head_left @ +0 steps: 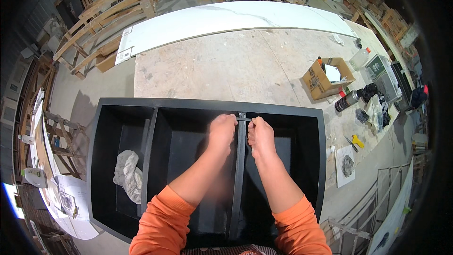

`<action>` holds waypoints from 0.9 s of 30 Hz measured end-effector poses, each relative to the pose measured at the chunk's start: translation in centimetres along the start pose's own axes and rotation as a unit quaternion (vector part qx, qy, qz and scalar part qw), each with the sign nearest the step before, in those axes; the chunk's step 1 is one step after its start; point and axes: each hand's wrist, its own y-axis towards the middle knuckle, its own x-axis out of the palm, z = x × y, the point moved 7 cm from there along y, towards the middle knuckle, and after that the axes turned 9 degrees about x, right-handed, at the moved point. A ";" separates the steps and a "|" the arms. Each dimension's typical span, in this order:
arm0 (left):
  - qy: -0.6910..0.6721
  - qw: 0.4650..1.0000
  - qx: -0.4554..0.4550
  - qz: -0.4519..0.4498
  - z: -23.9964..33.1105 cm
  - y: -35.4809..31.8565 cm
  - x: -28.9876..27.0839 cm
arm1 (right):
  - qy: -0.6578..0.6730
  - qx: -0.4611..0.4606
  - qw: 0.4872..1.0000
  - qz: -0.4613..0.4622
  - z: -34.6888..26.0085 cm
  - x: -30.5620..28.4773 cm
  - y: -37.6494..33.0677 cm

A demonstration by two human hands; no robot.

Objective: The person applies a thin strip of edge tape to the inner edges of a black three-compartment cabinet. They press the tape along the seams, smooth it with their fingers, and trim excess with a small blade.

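Observation:
A black box-like cabinet (212, 103) with three compartments lies open side up before me. My left hand (222, 133) is closed over the far end of the right-hand divider (237, 174), on its left side. On the other side of that divider, my right hand (261, 135) is closed too. Between both fists runs a short, thin dark strip (243, 119), lying across the divider's top edge close to the far wall. Both fists grip its ends; its exact kind is not clear. A crumpled whitish cloth (128, 174) rests in the left compartment.
Behind the cabinet spreads a stained worktable (203, 71) with a long white marbled slab (226, 16) along its far side. On the right stand a cardboard box (325, 82), a dark spray can (347, 100), yellow-handled scissors (357, 141) and a white sheet (345, 165) with a dark smear.

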 end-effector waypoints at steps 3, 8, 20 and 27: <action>-0.010 1.000 -0.023 -0.001 0.2 -1.1 -0.2 | 0.002 -0.003 1.000 0.003 0.1 -0.2 -0.2; -0.001 1.000 -0.009 0.011 0.9 -1.3 -0.5 | -0.003 -0.003 1.000 0.012 0.2 -0.2 -0.4; -0.055 0.997 -0.016 0.051 0.2 0.1 0.3 | -0.010 -0.016 0.999 0.028 -0.5 0.1 0.5; -0.048 0.998 0.003 0.050 0.1 0.2 0.3 | -0.014 -0.029 0.999 0.031 -0.6 0.0 0.6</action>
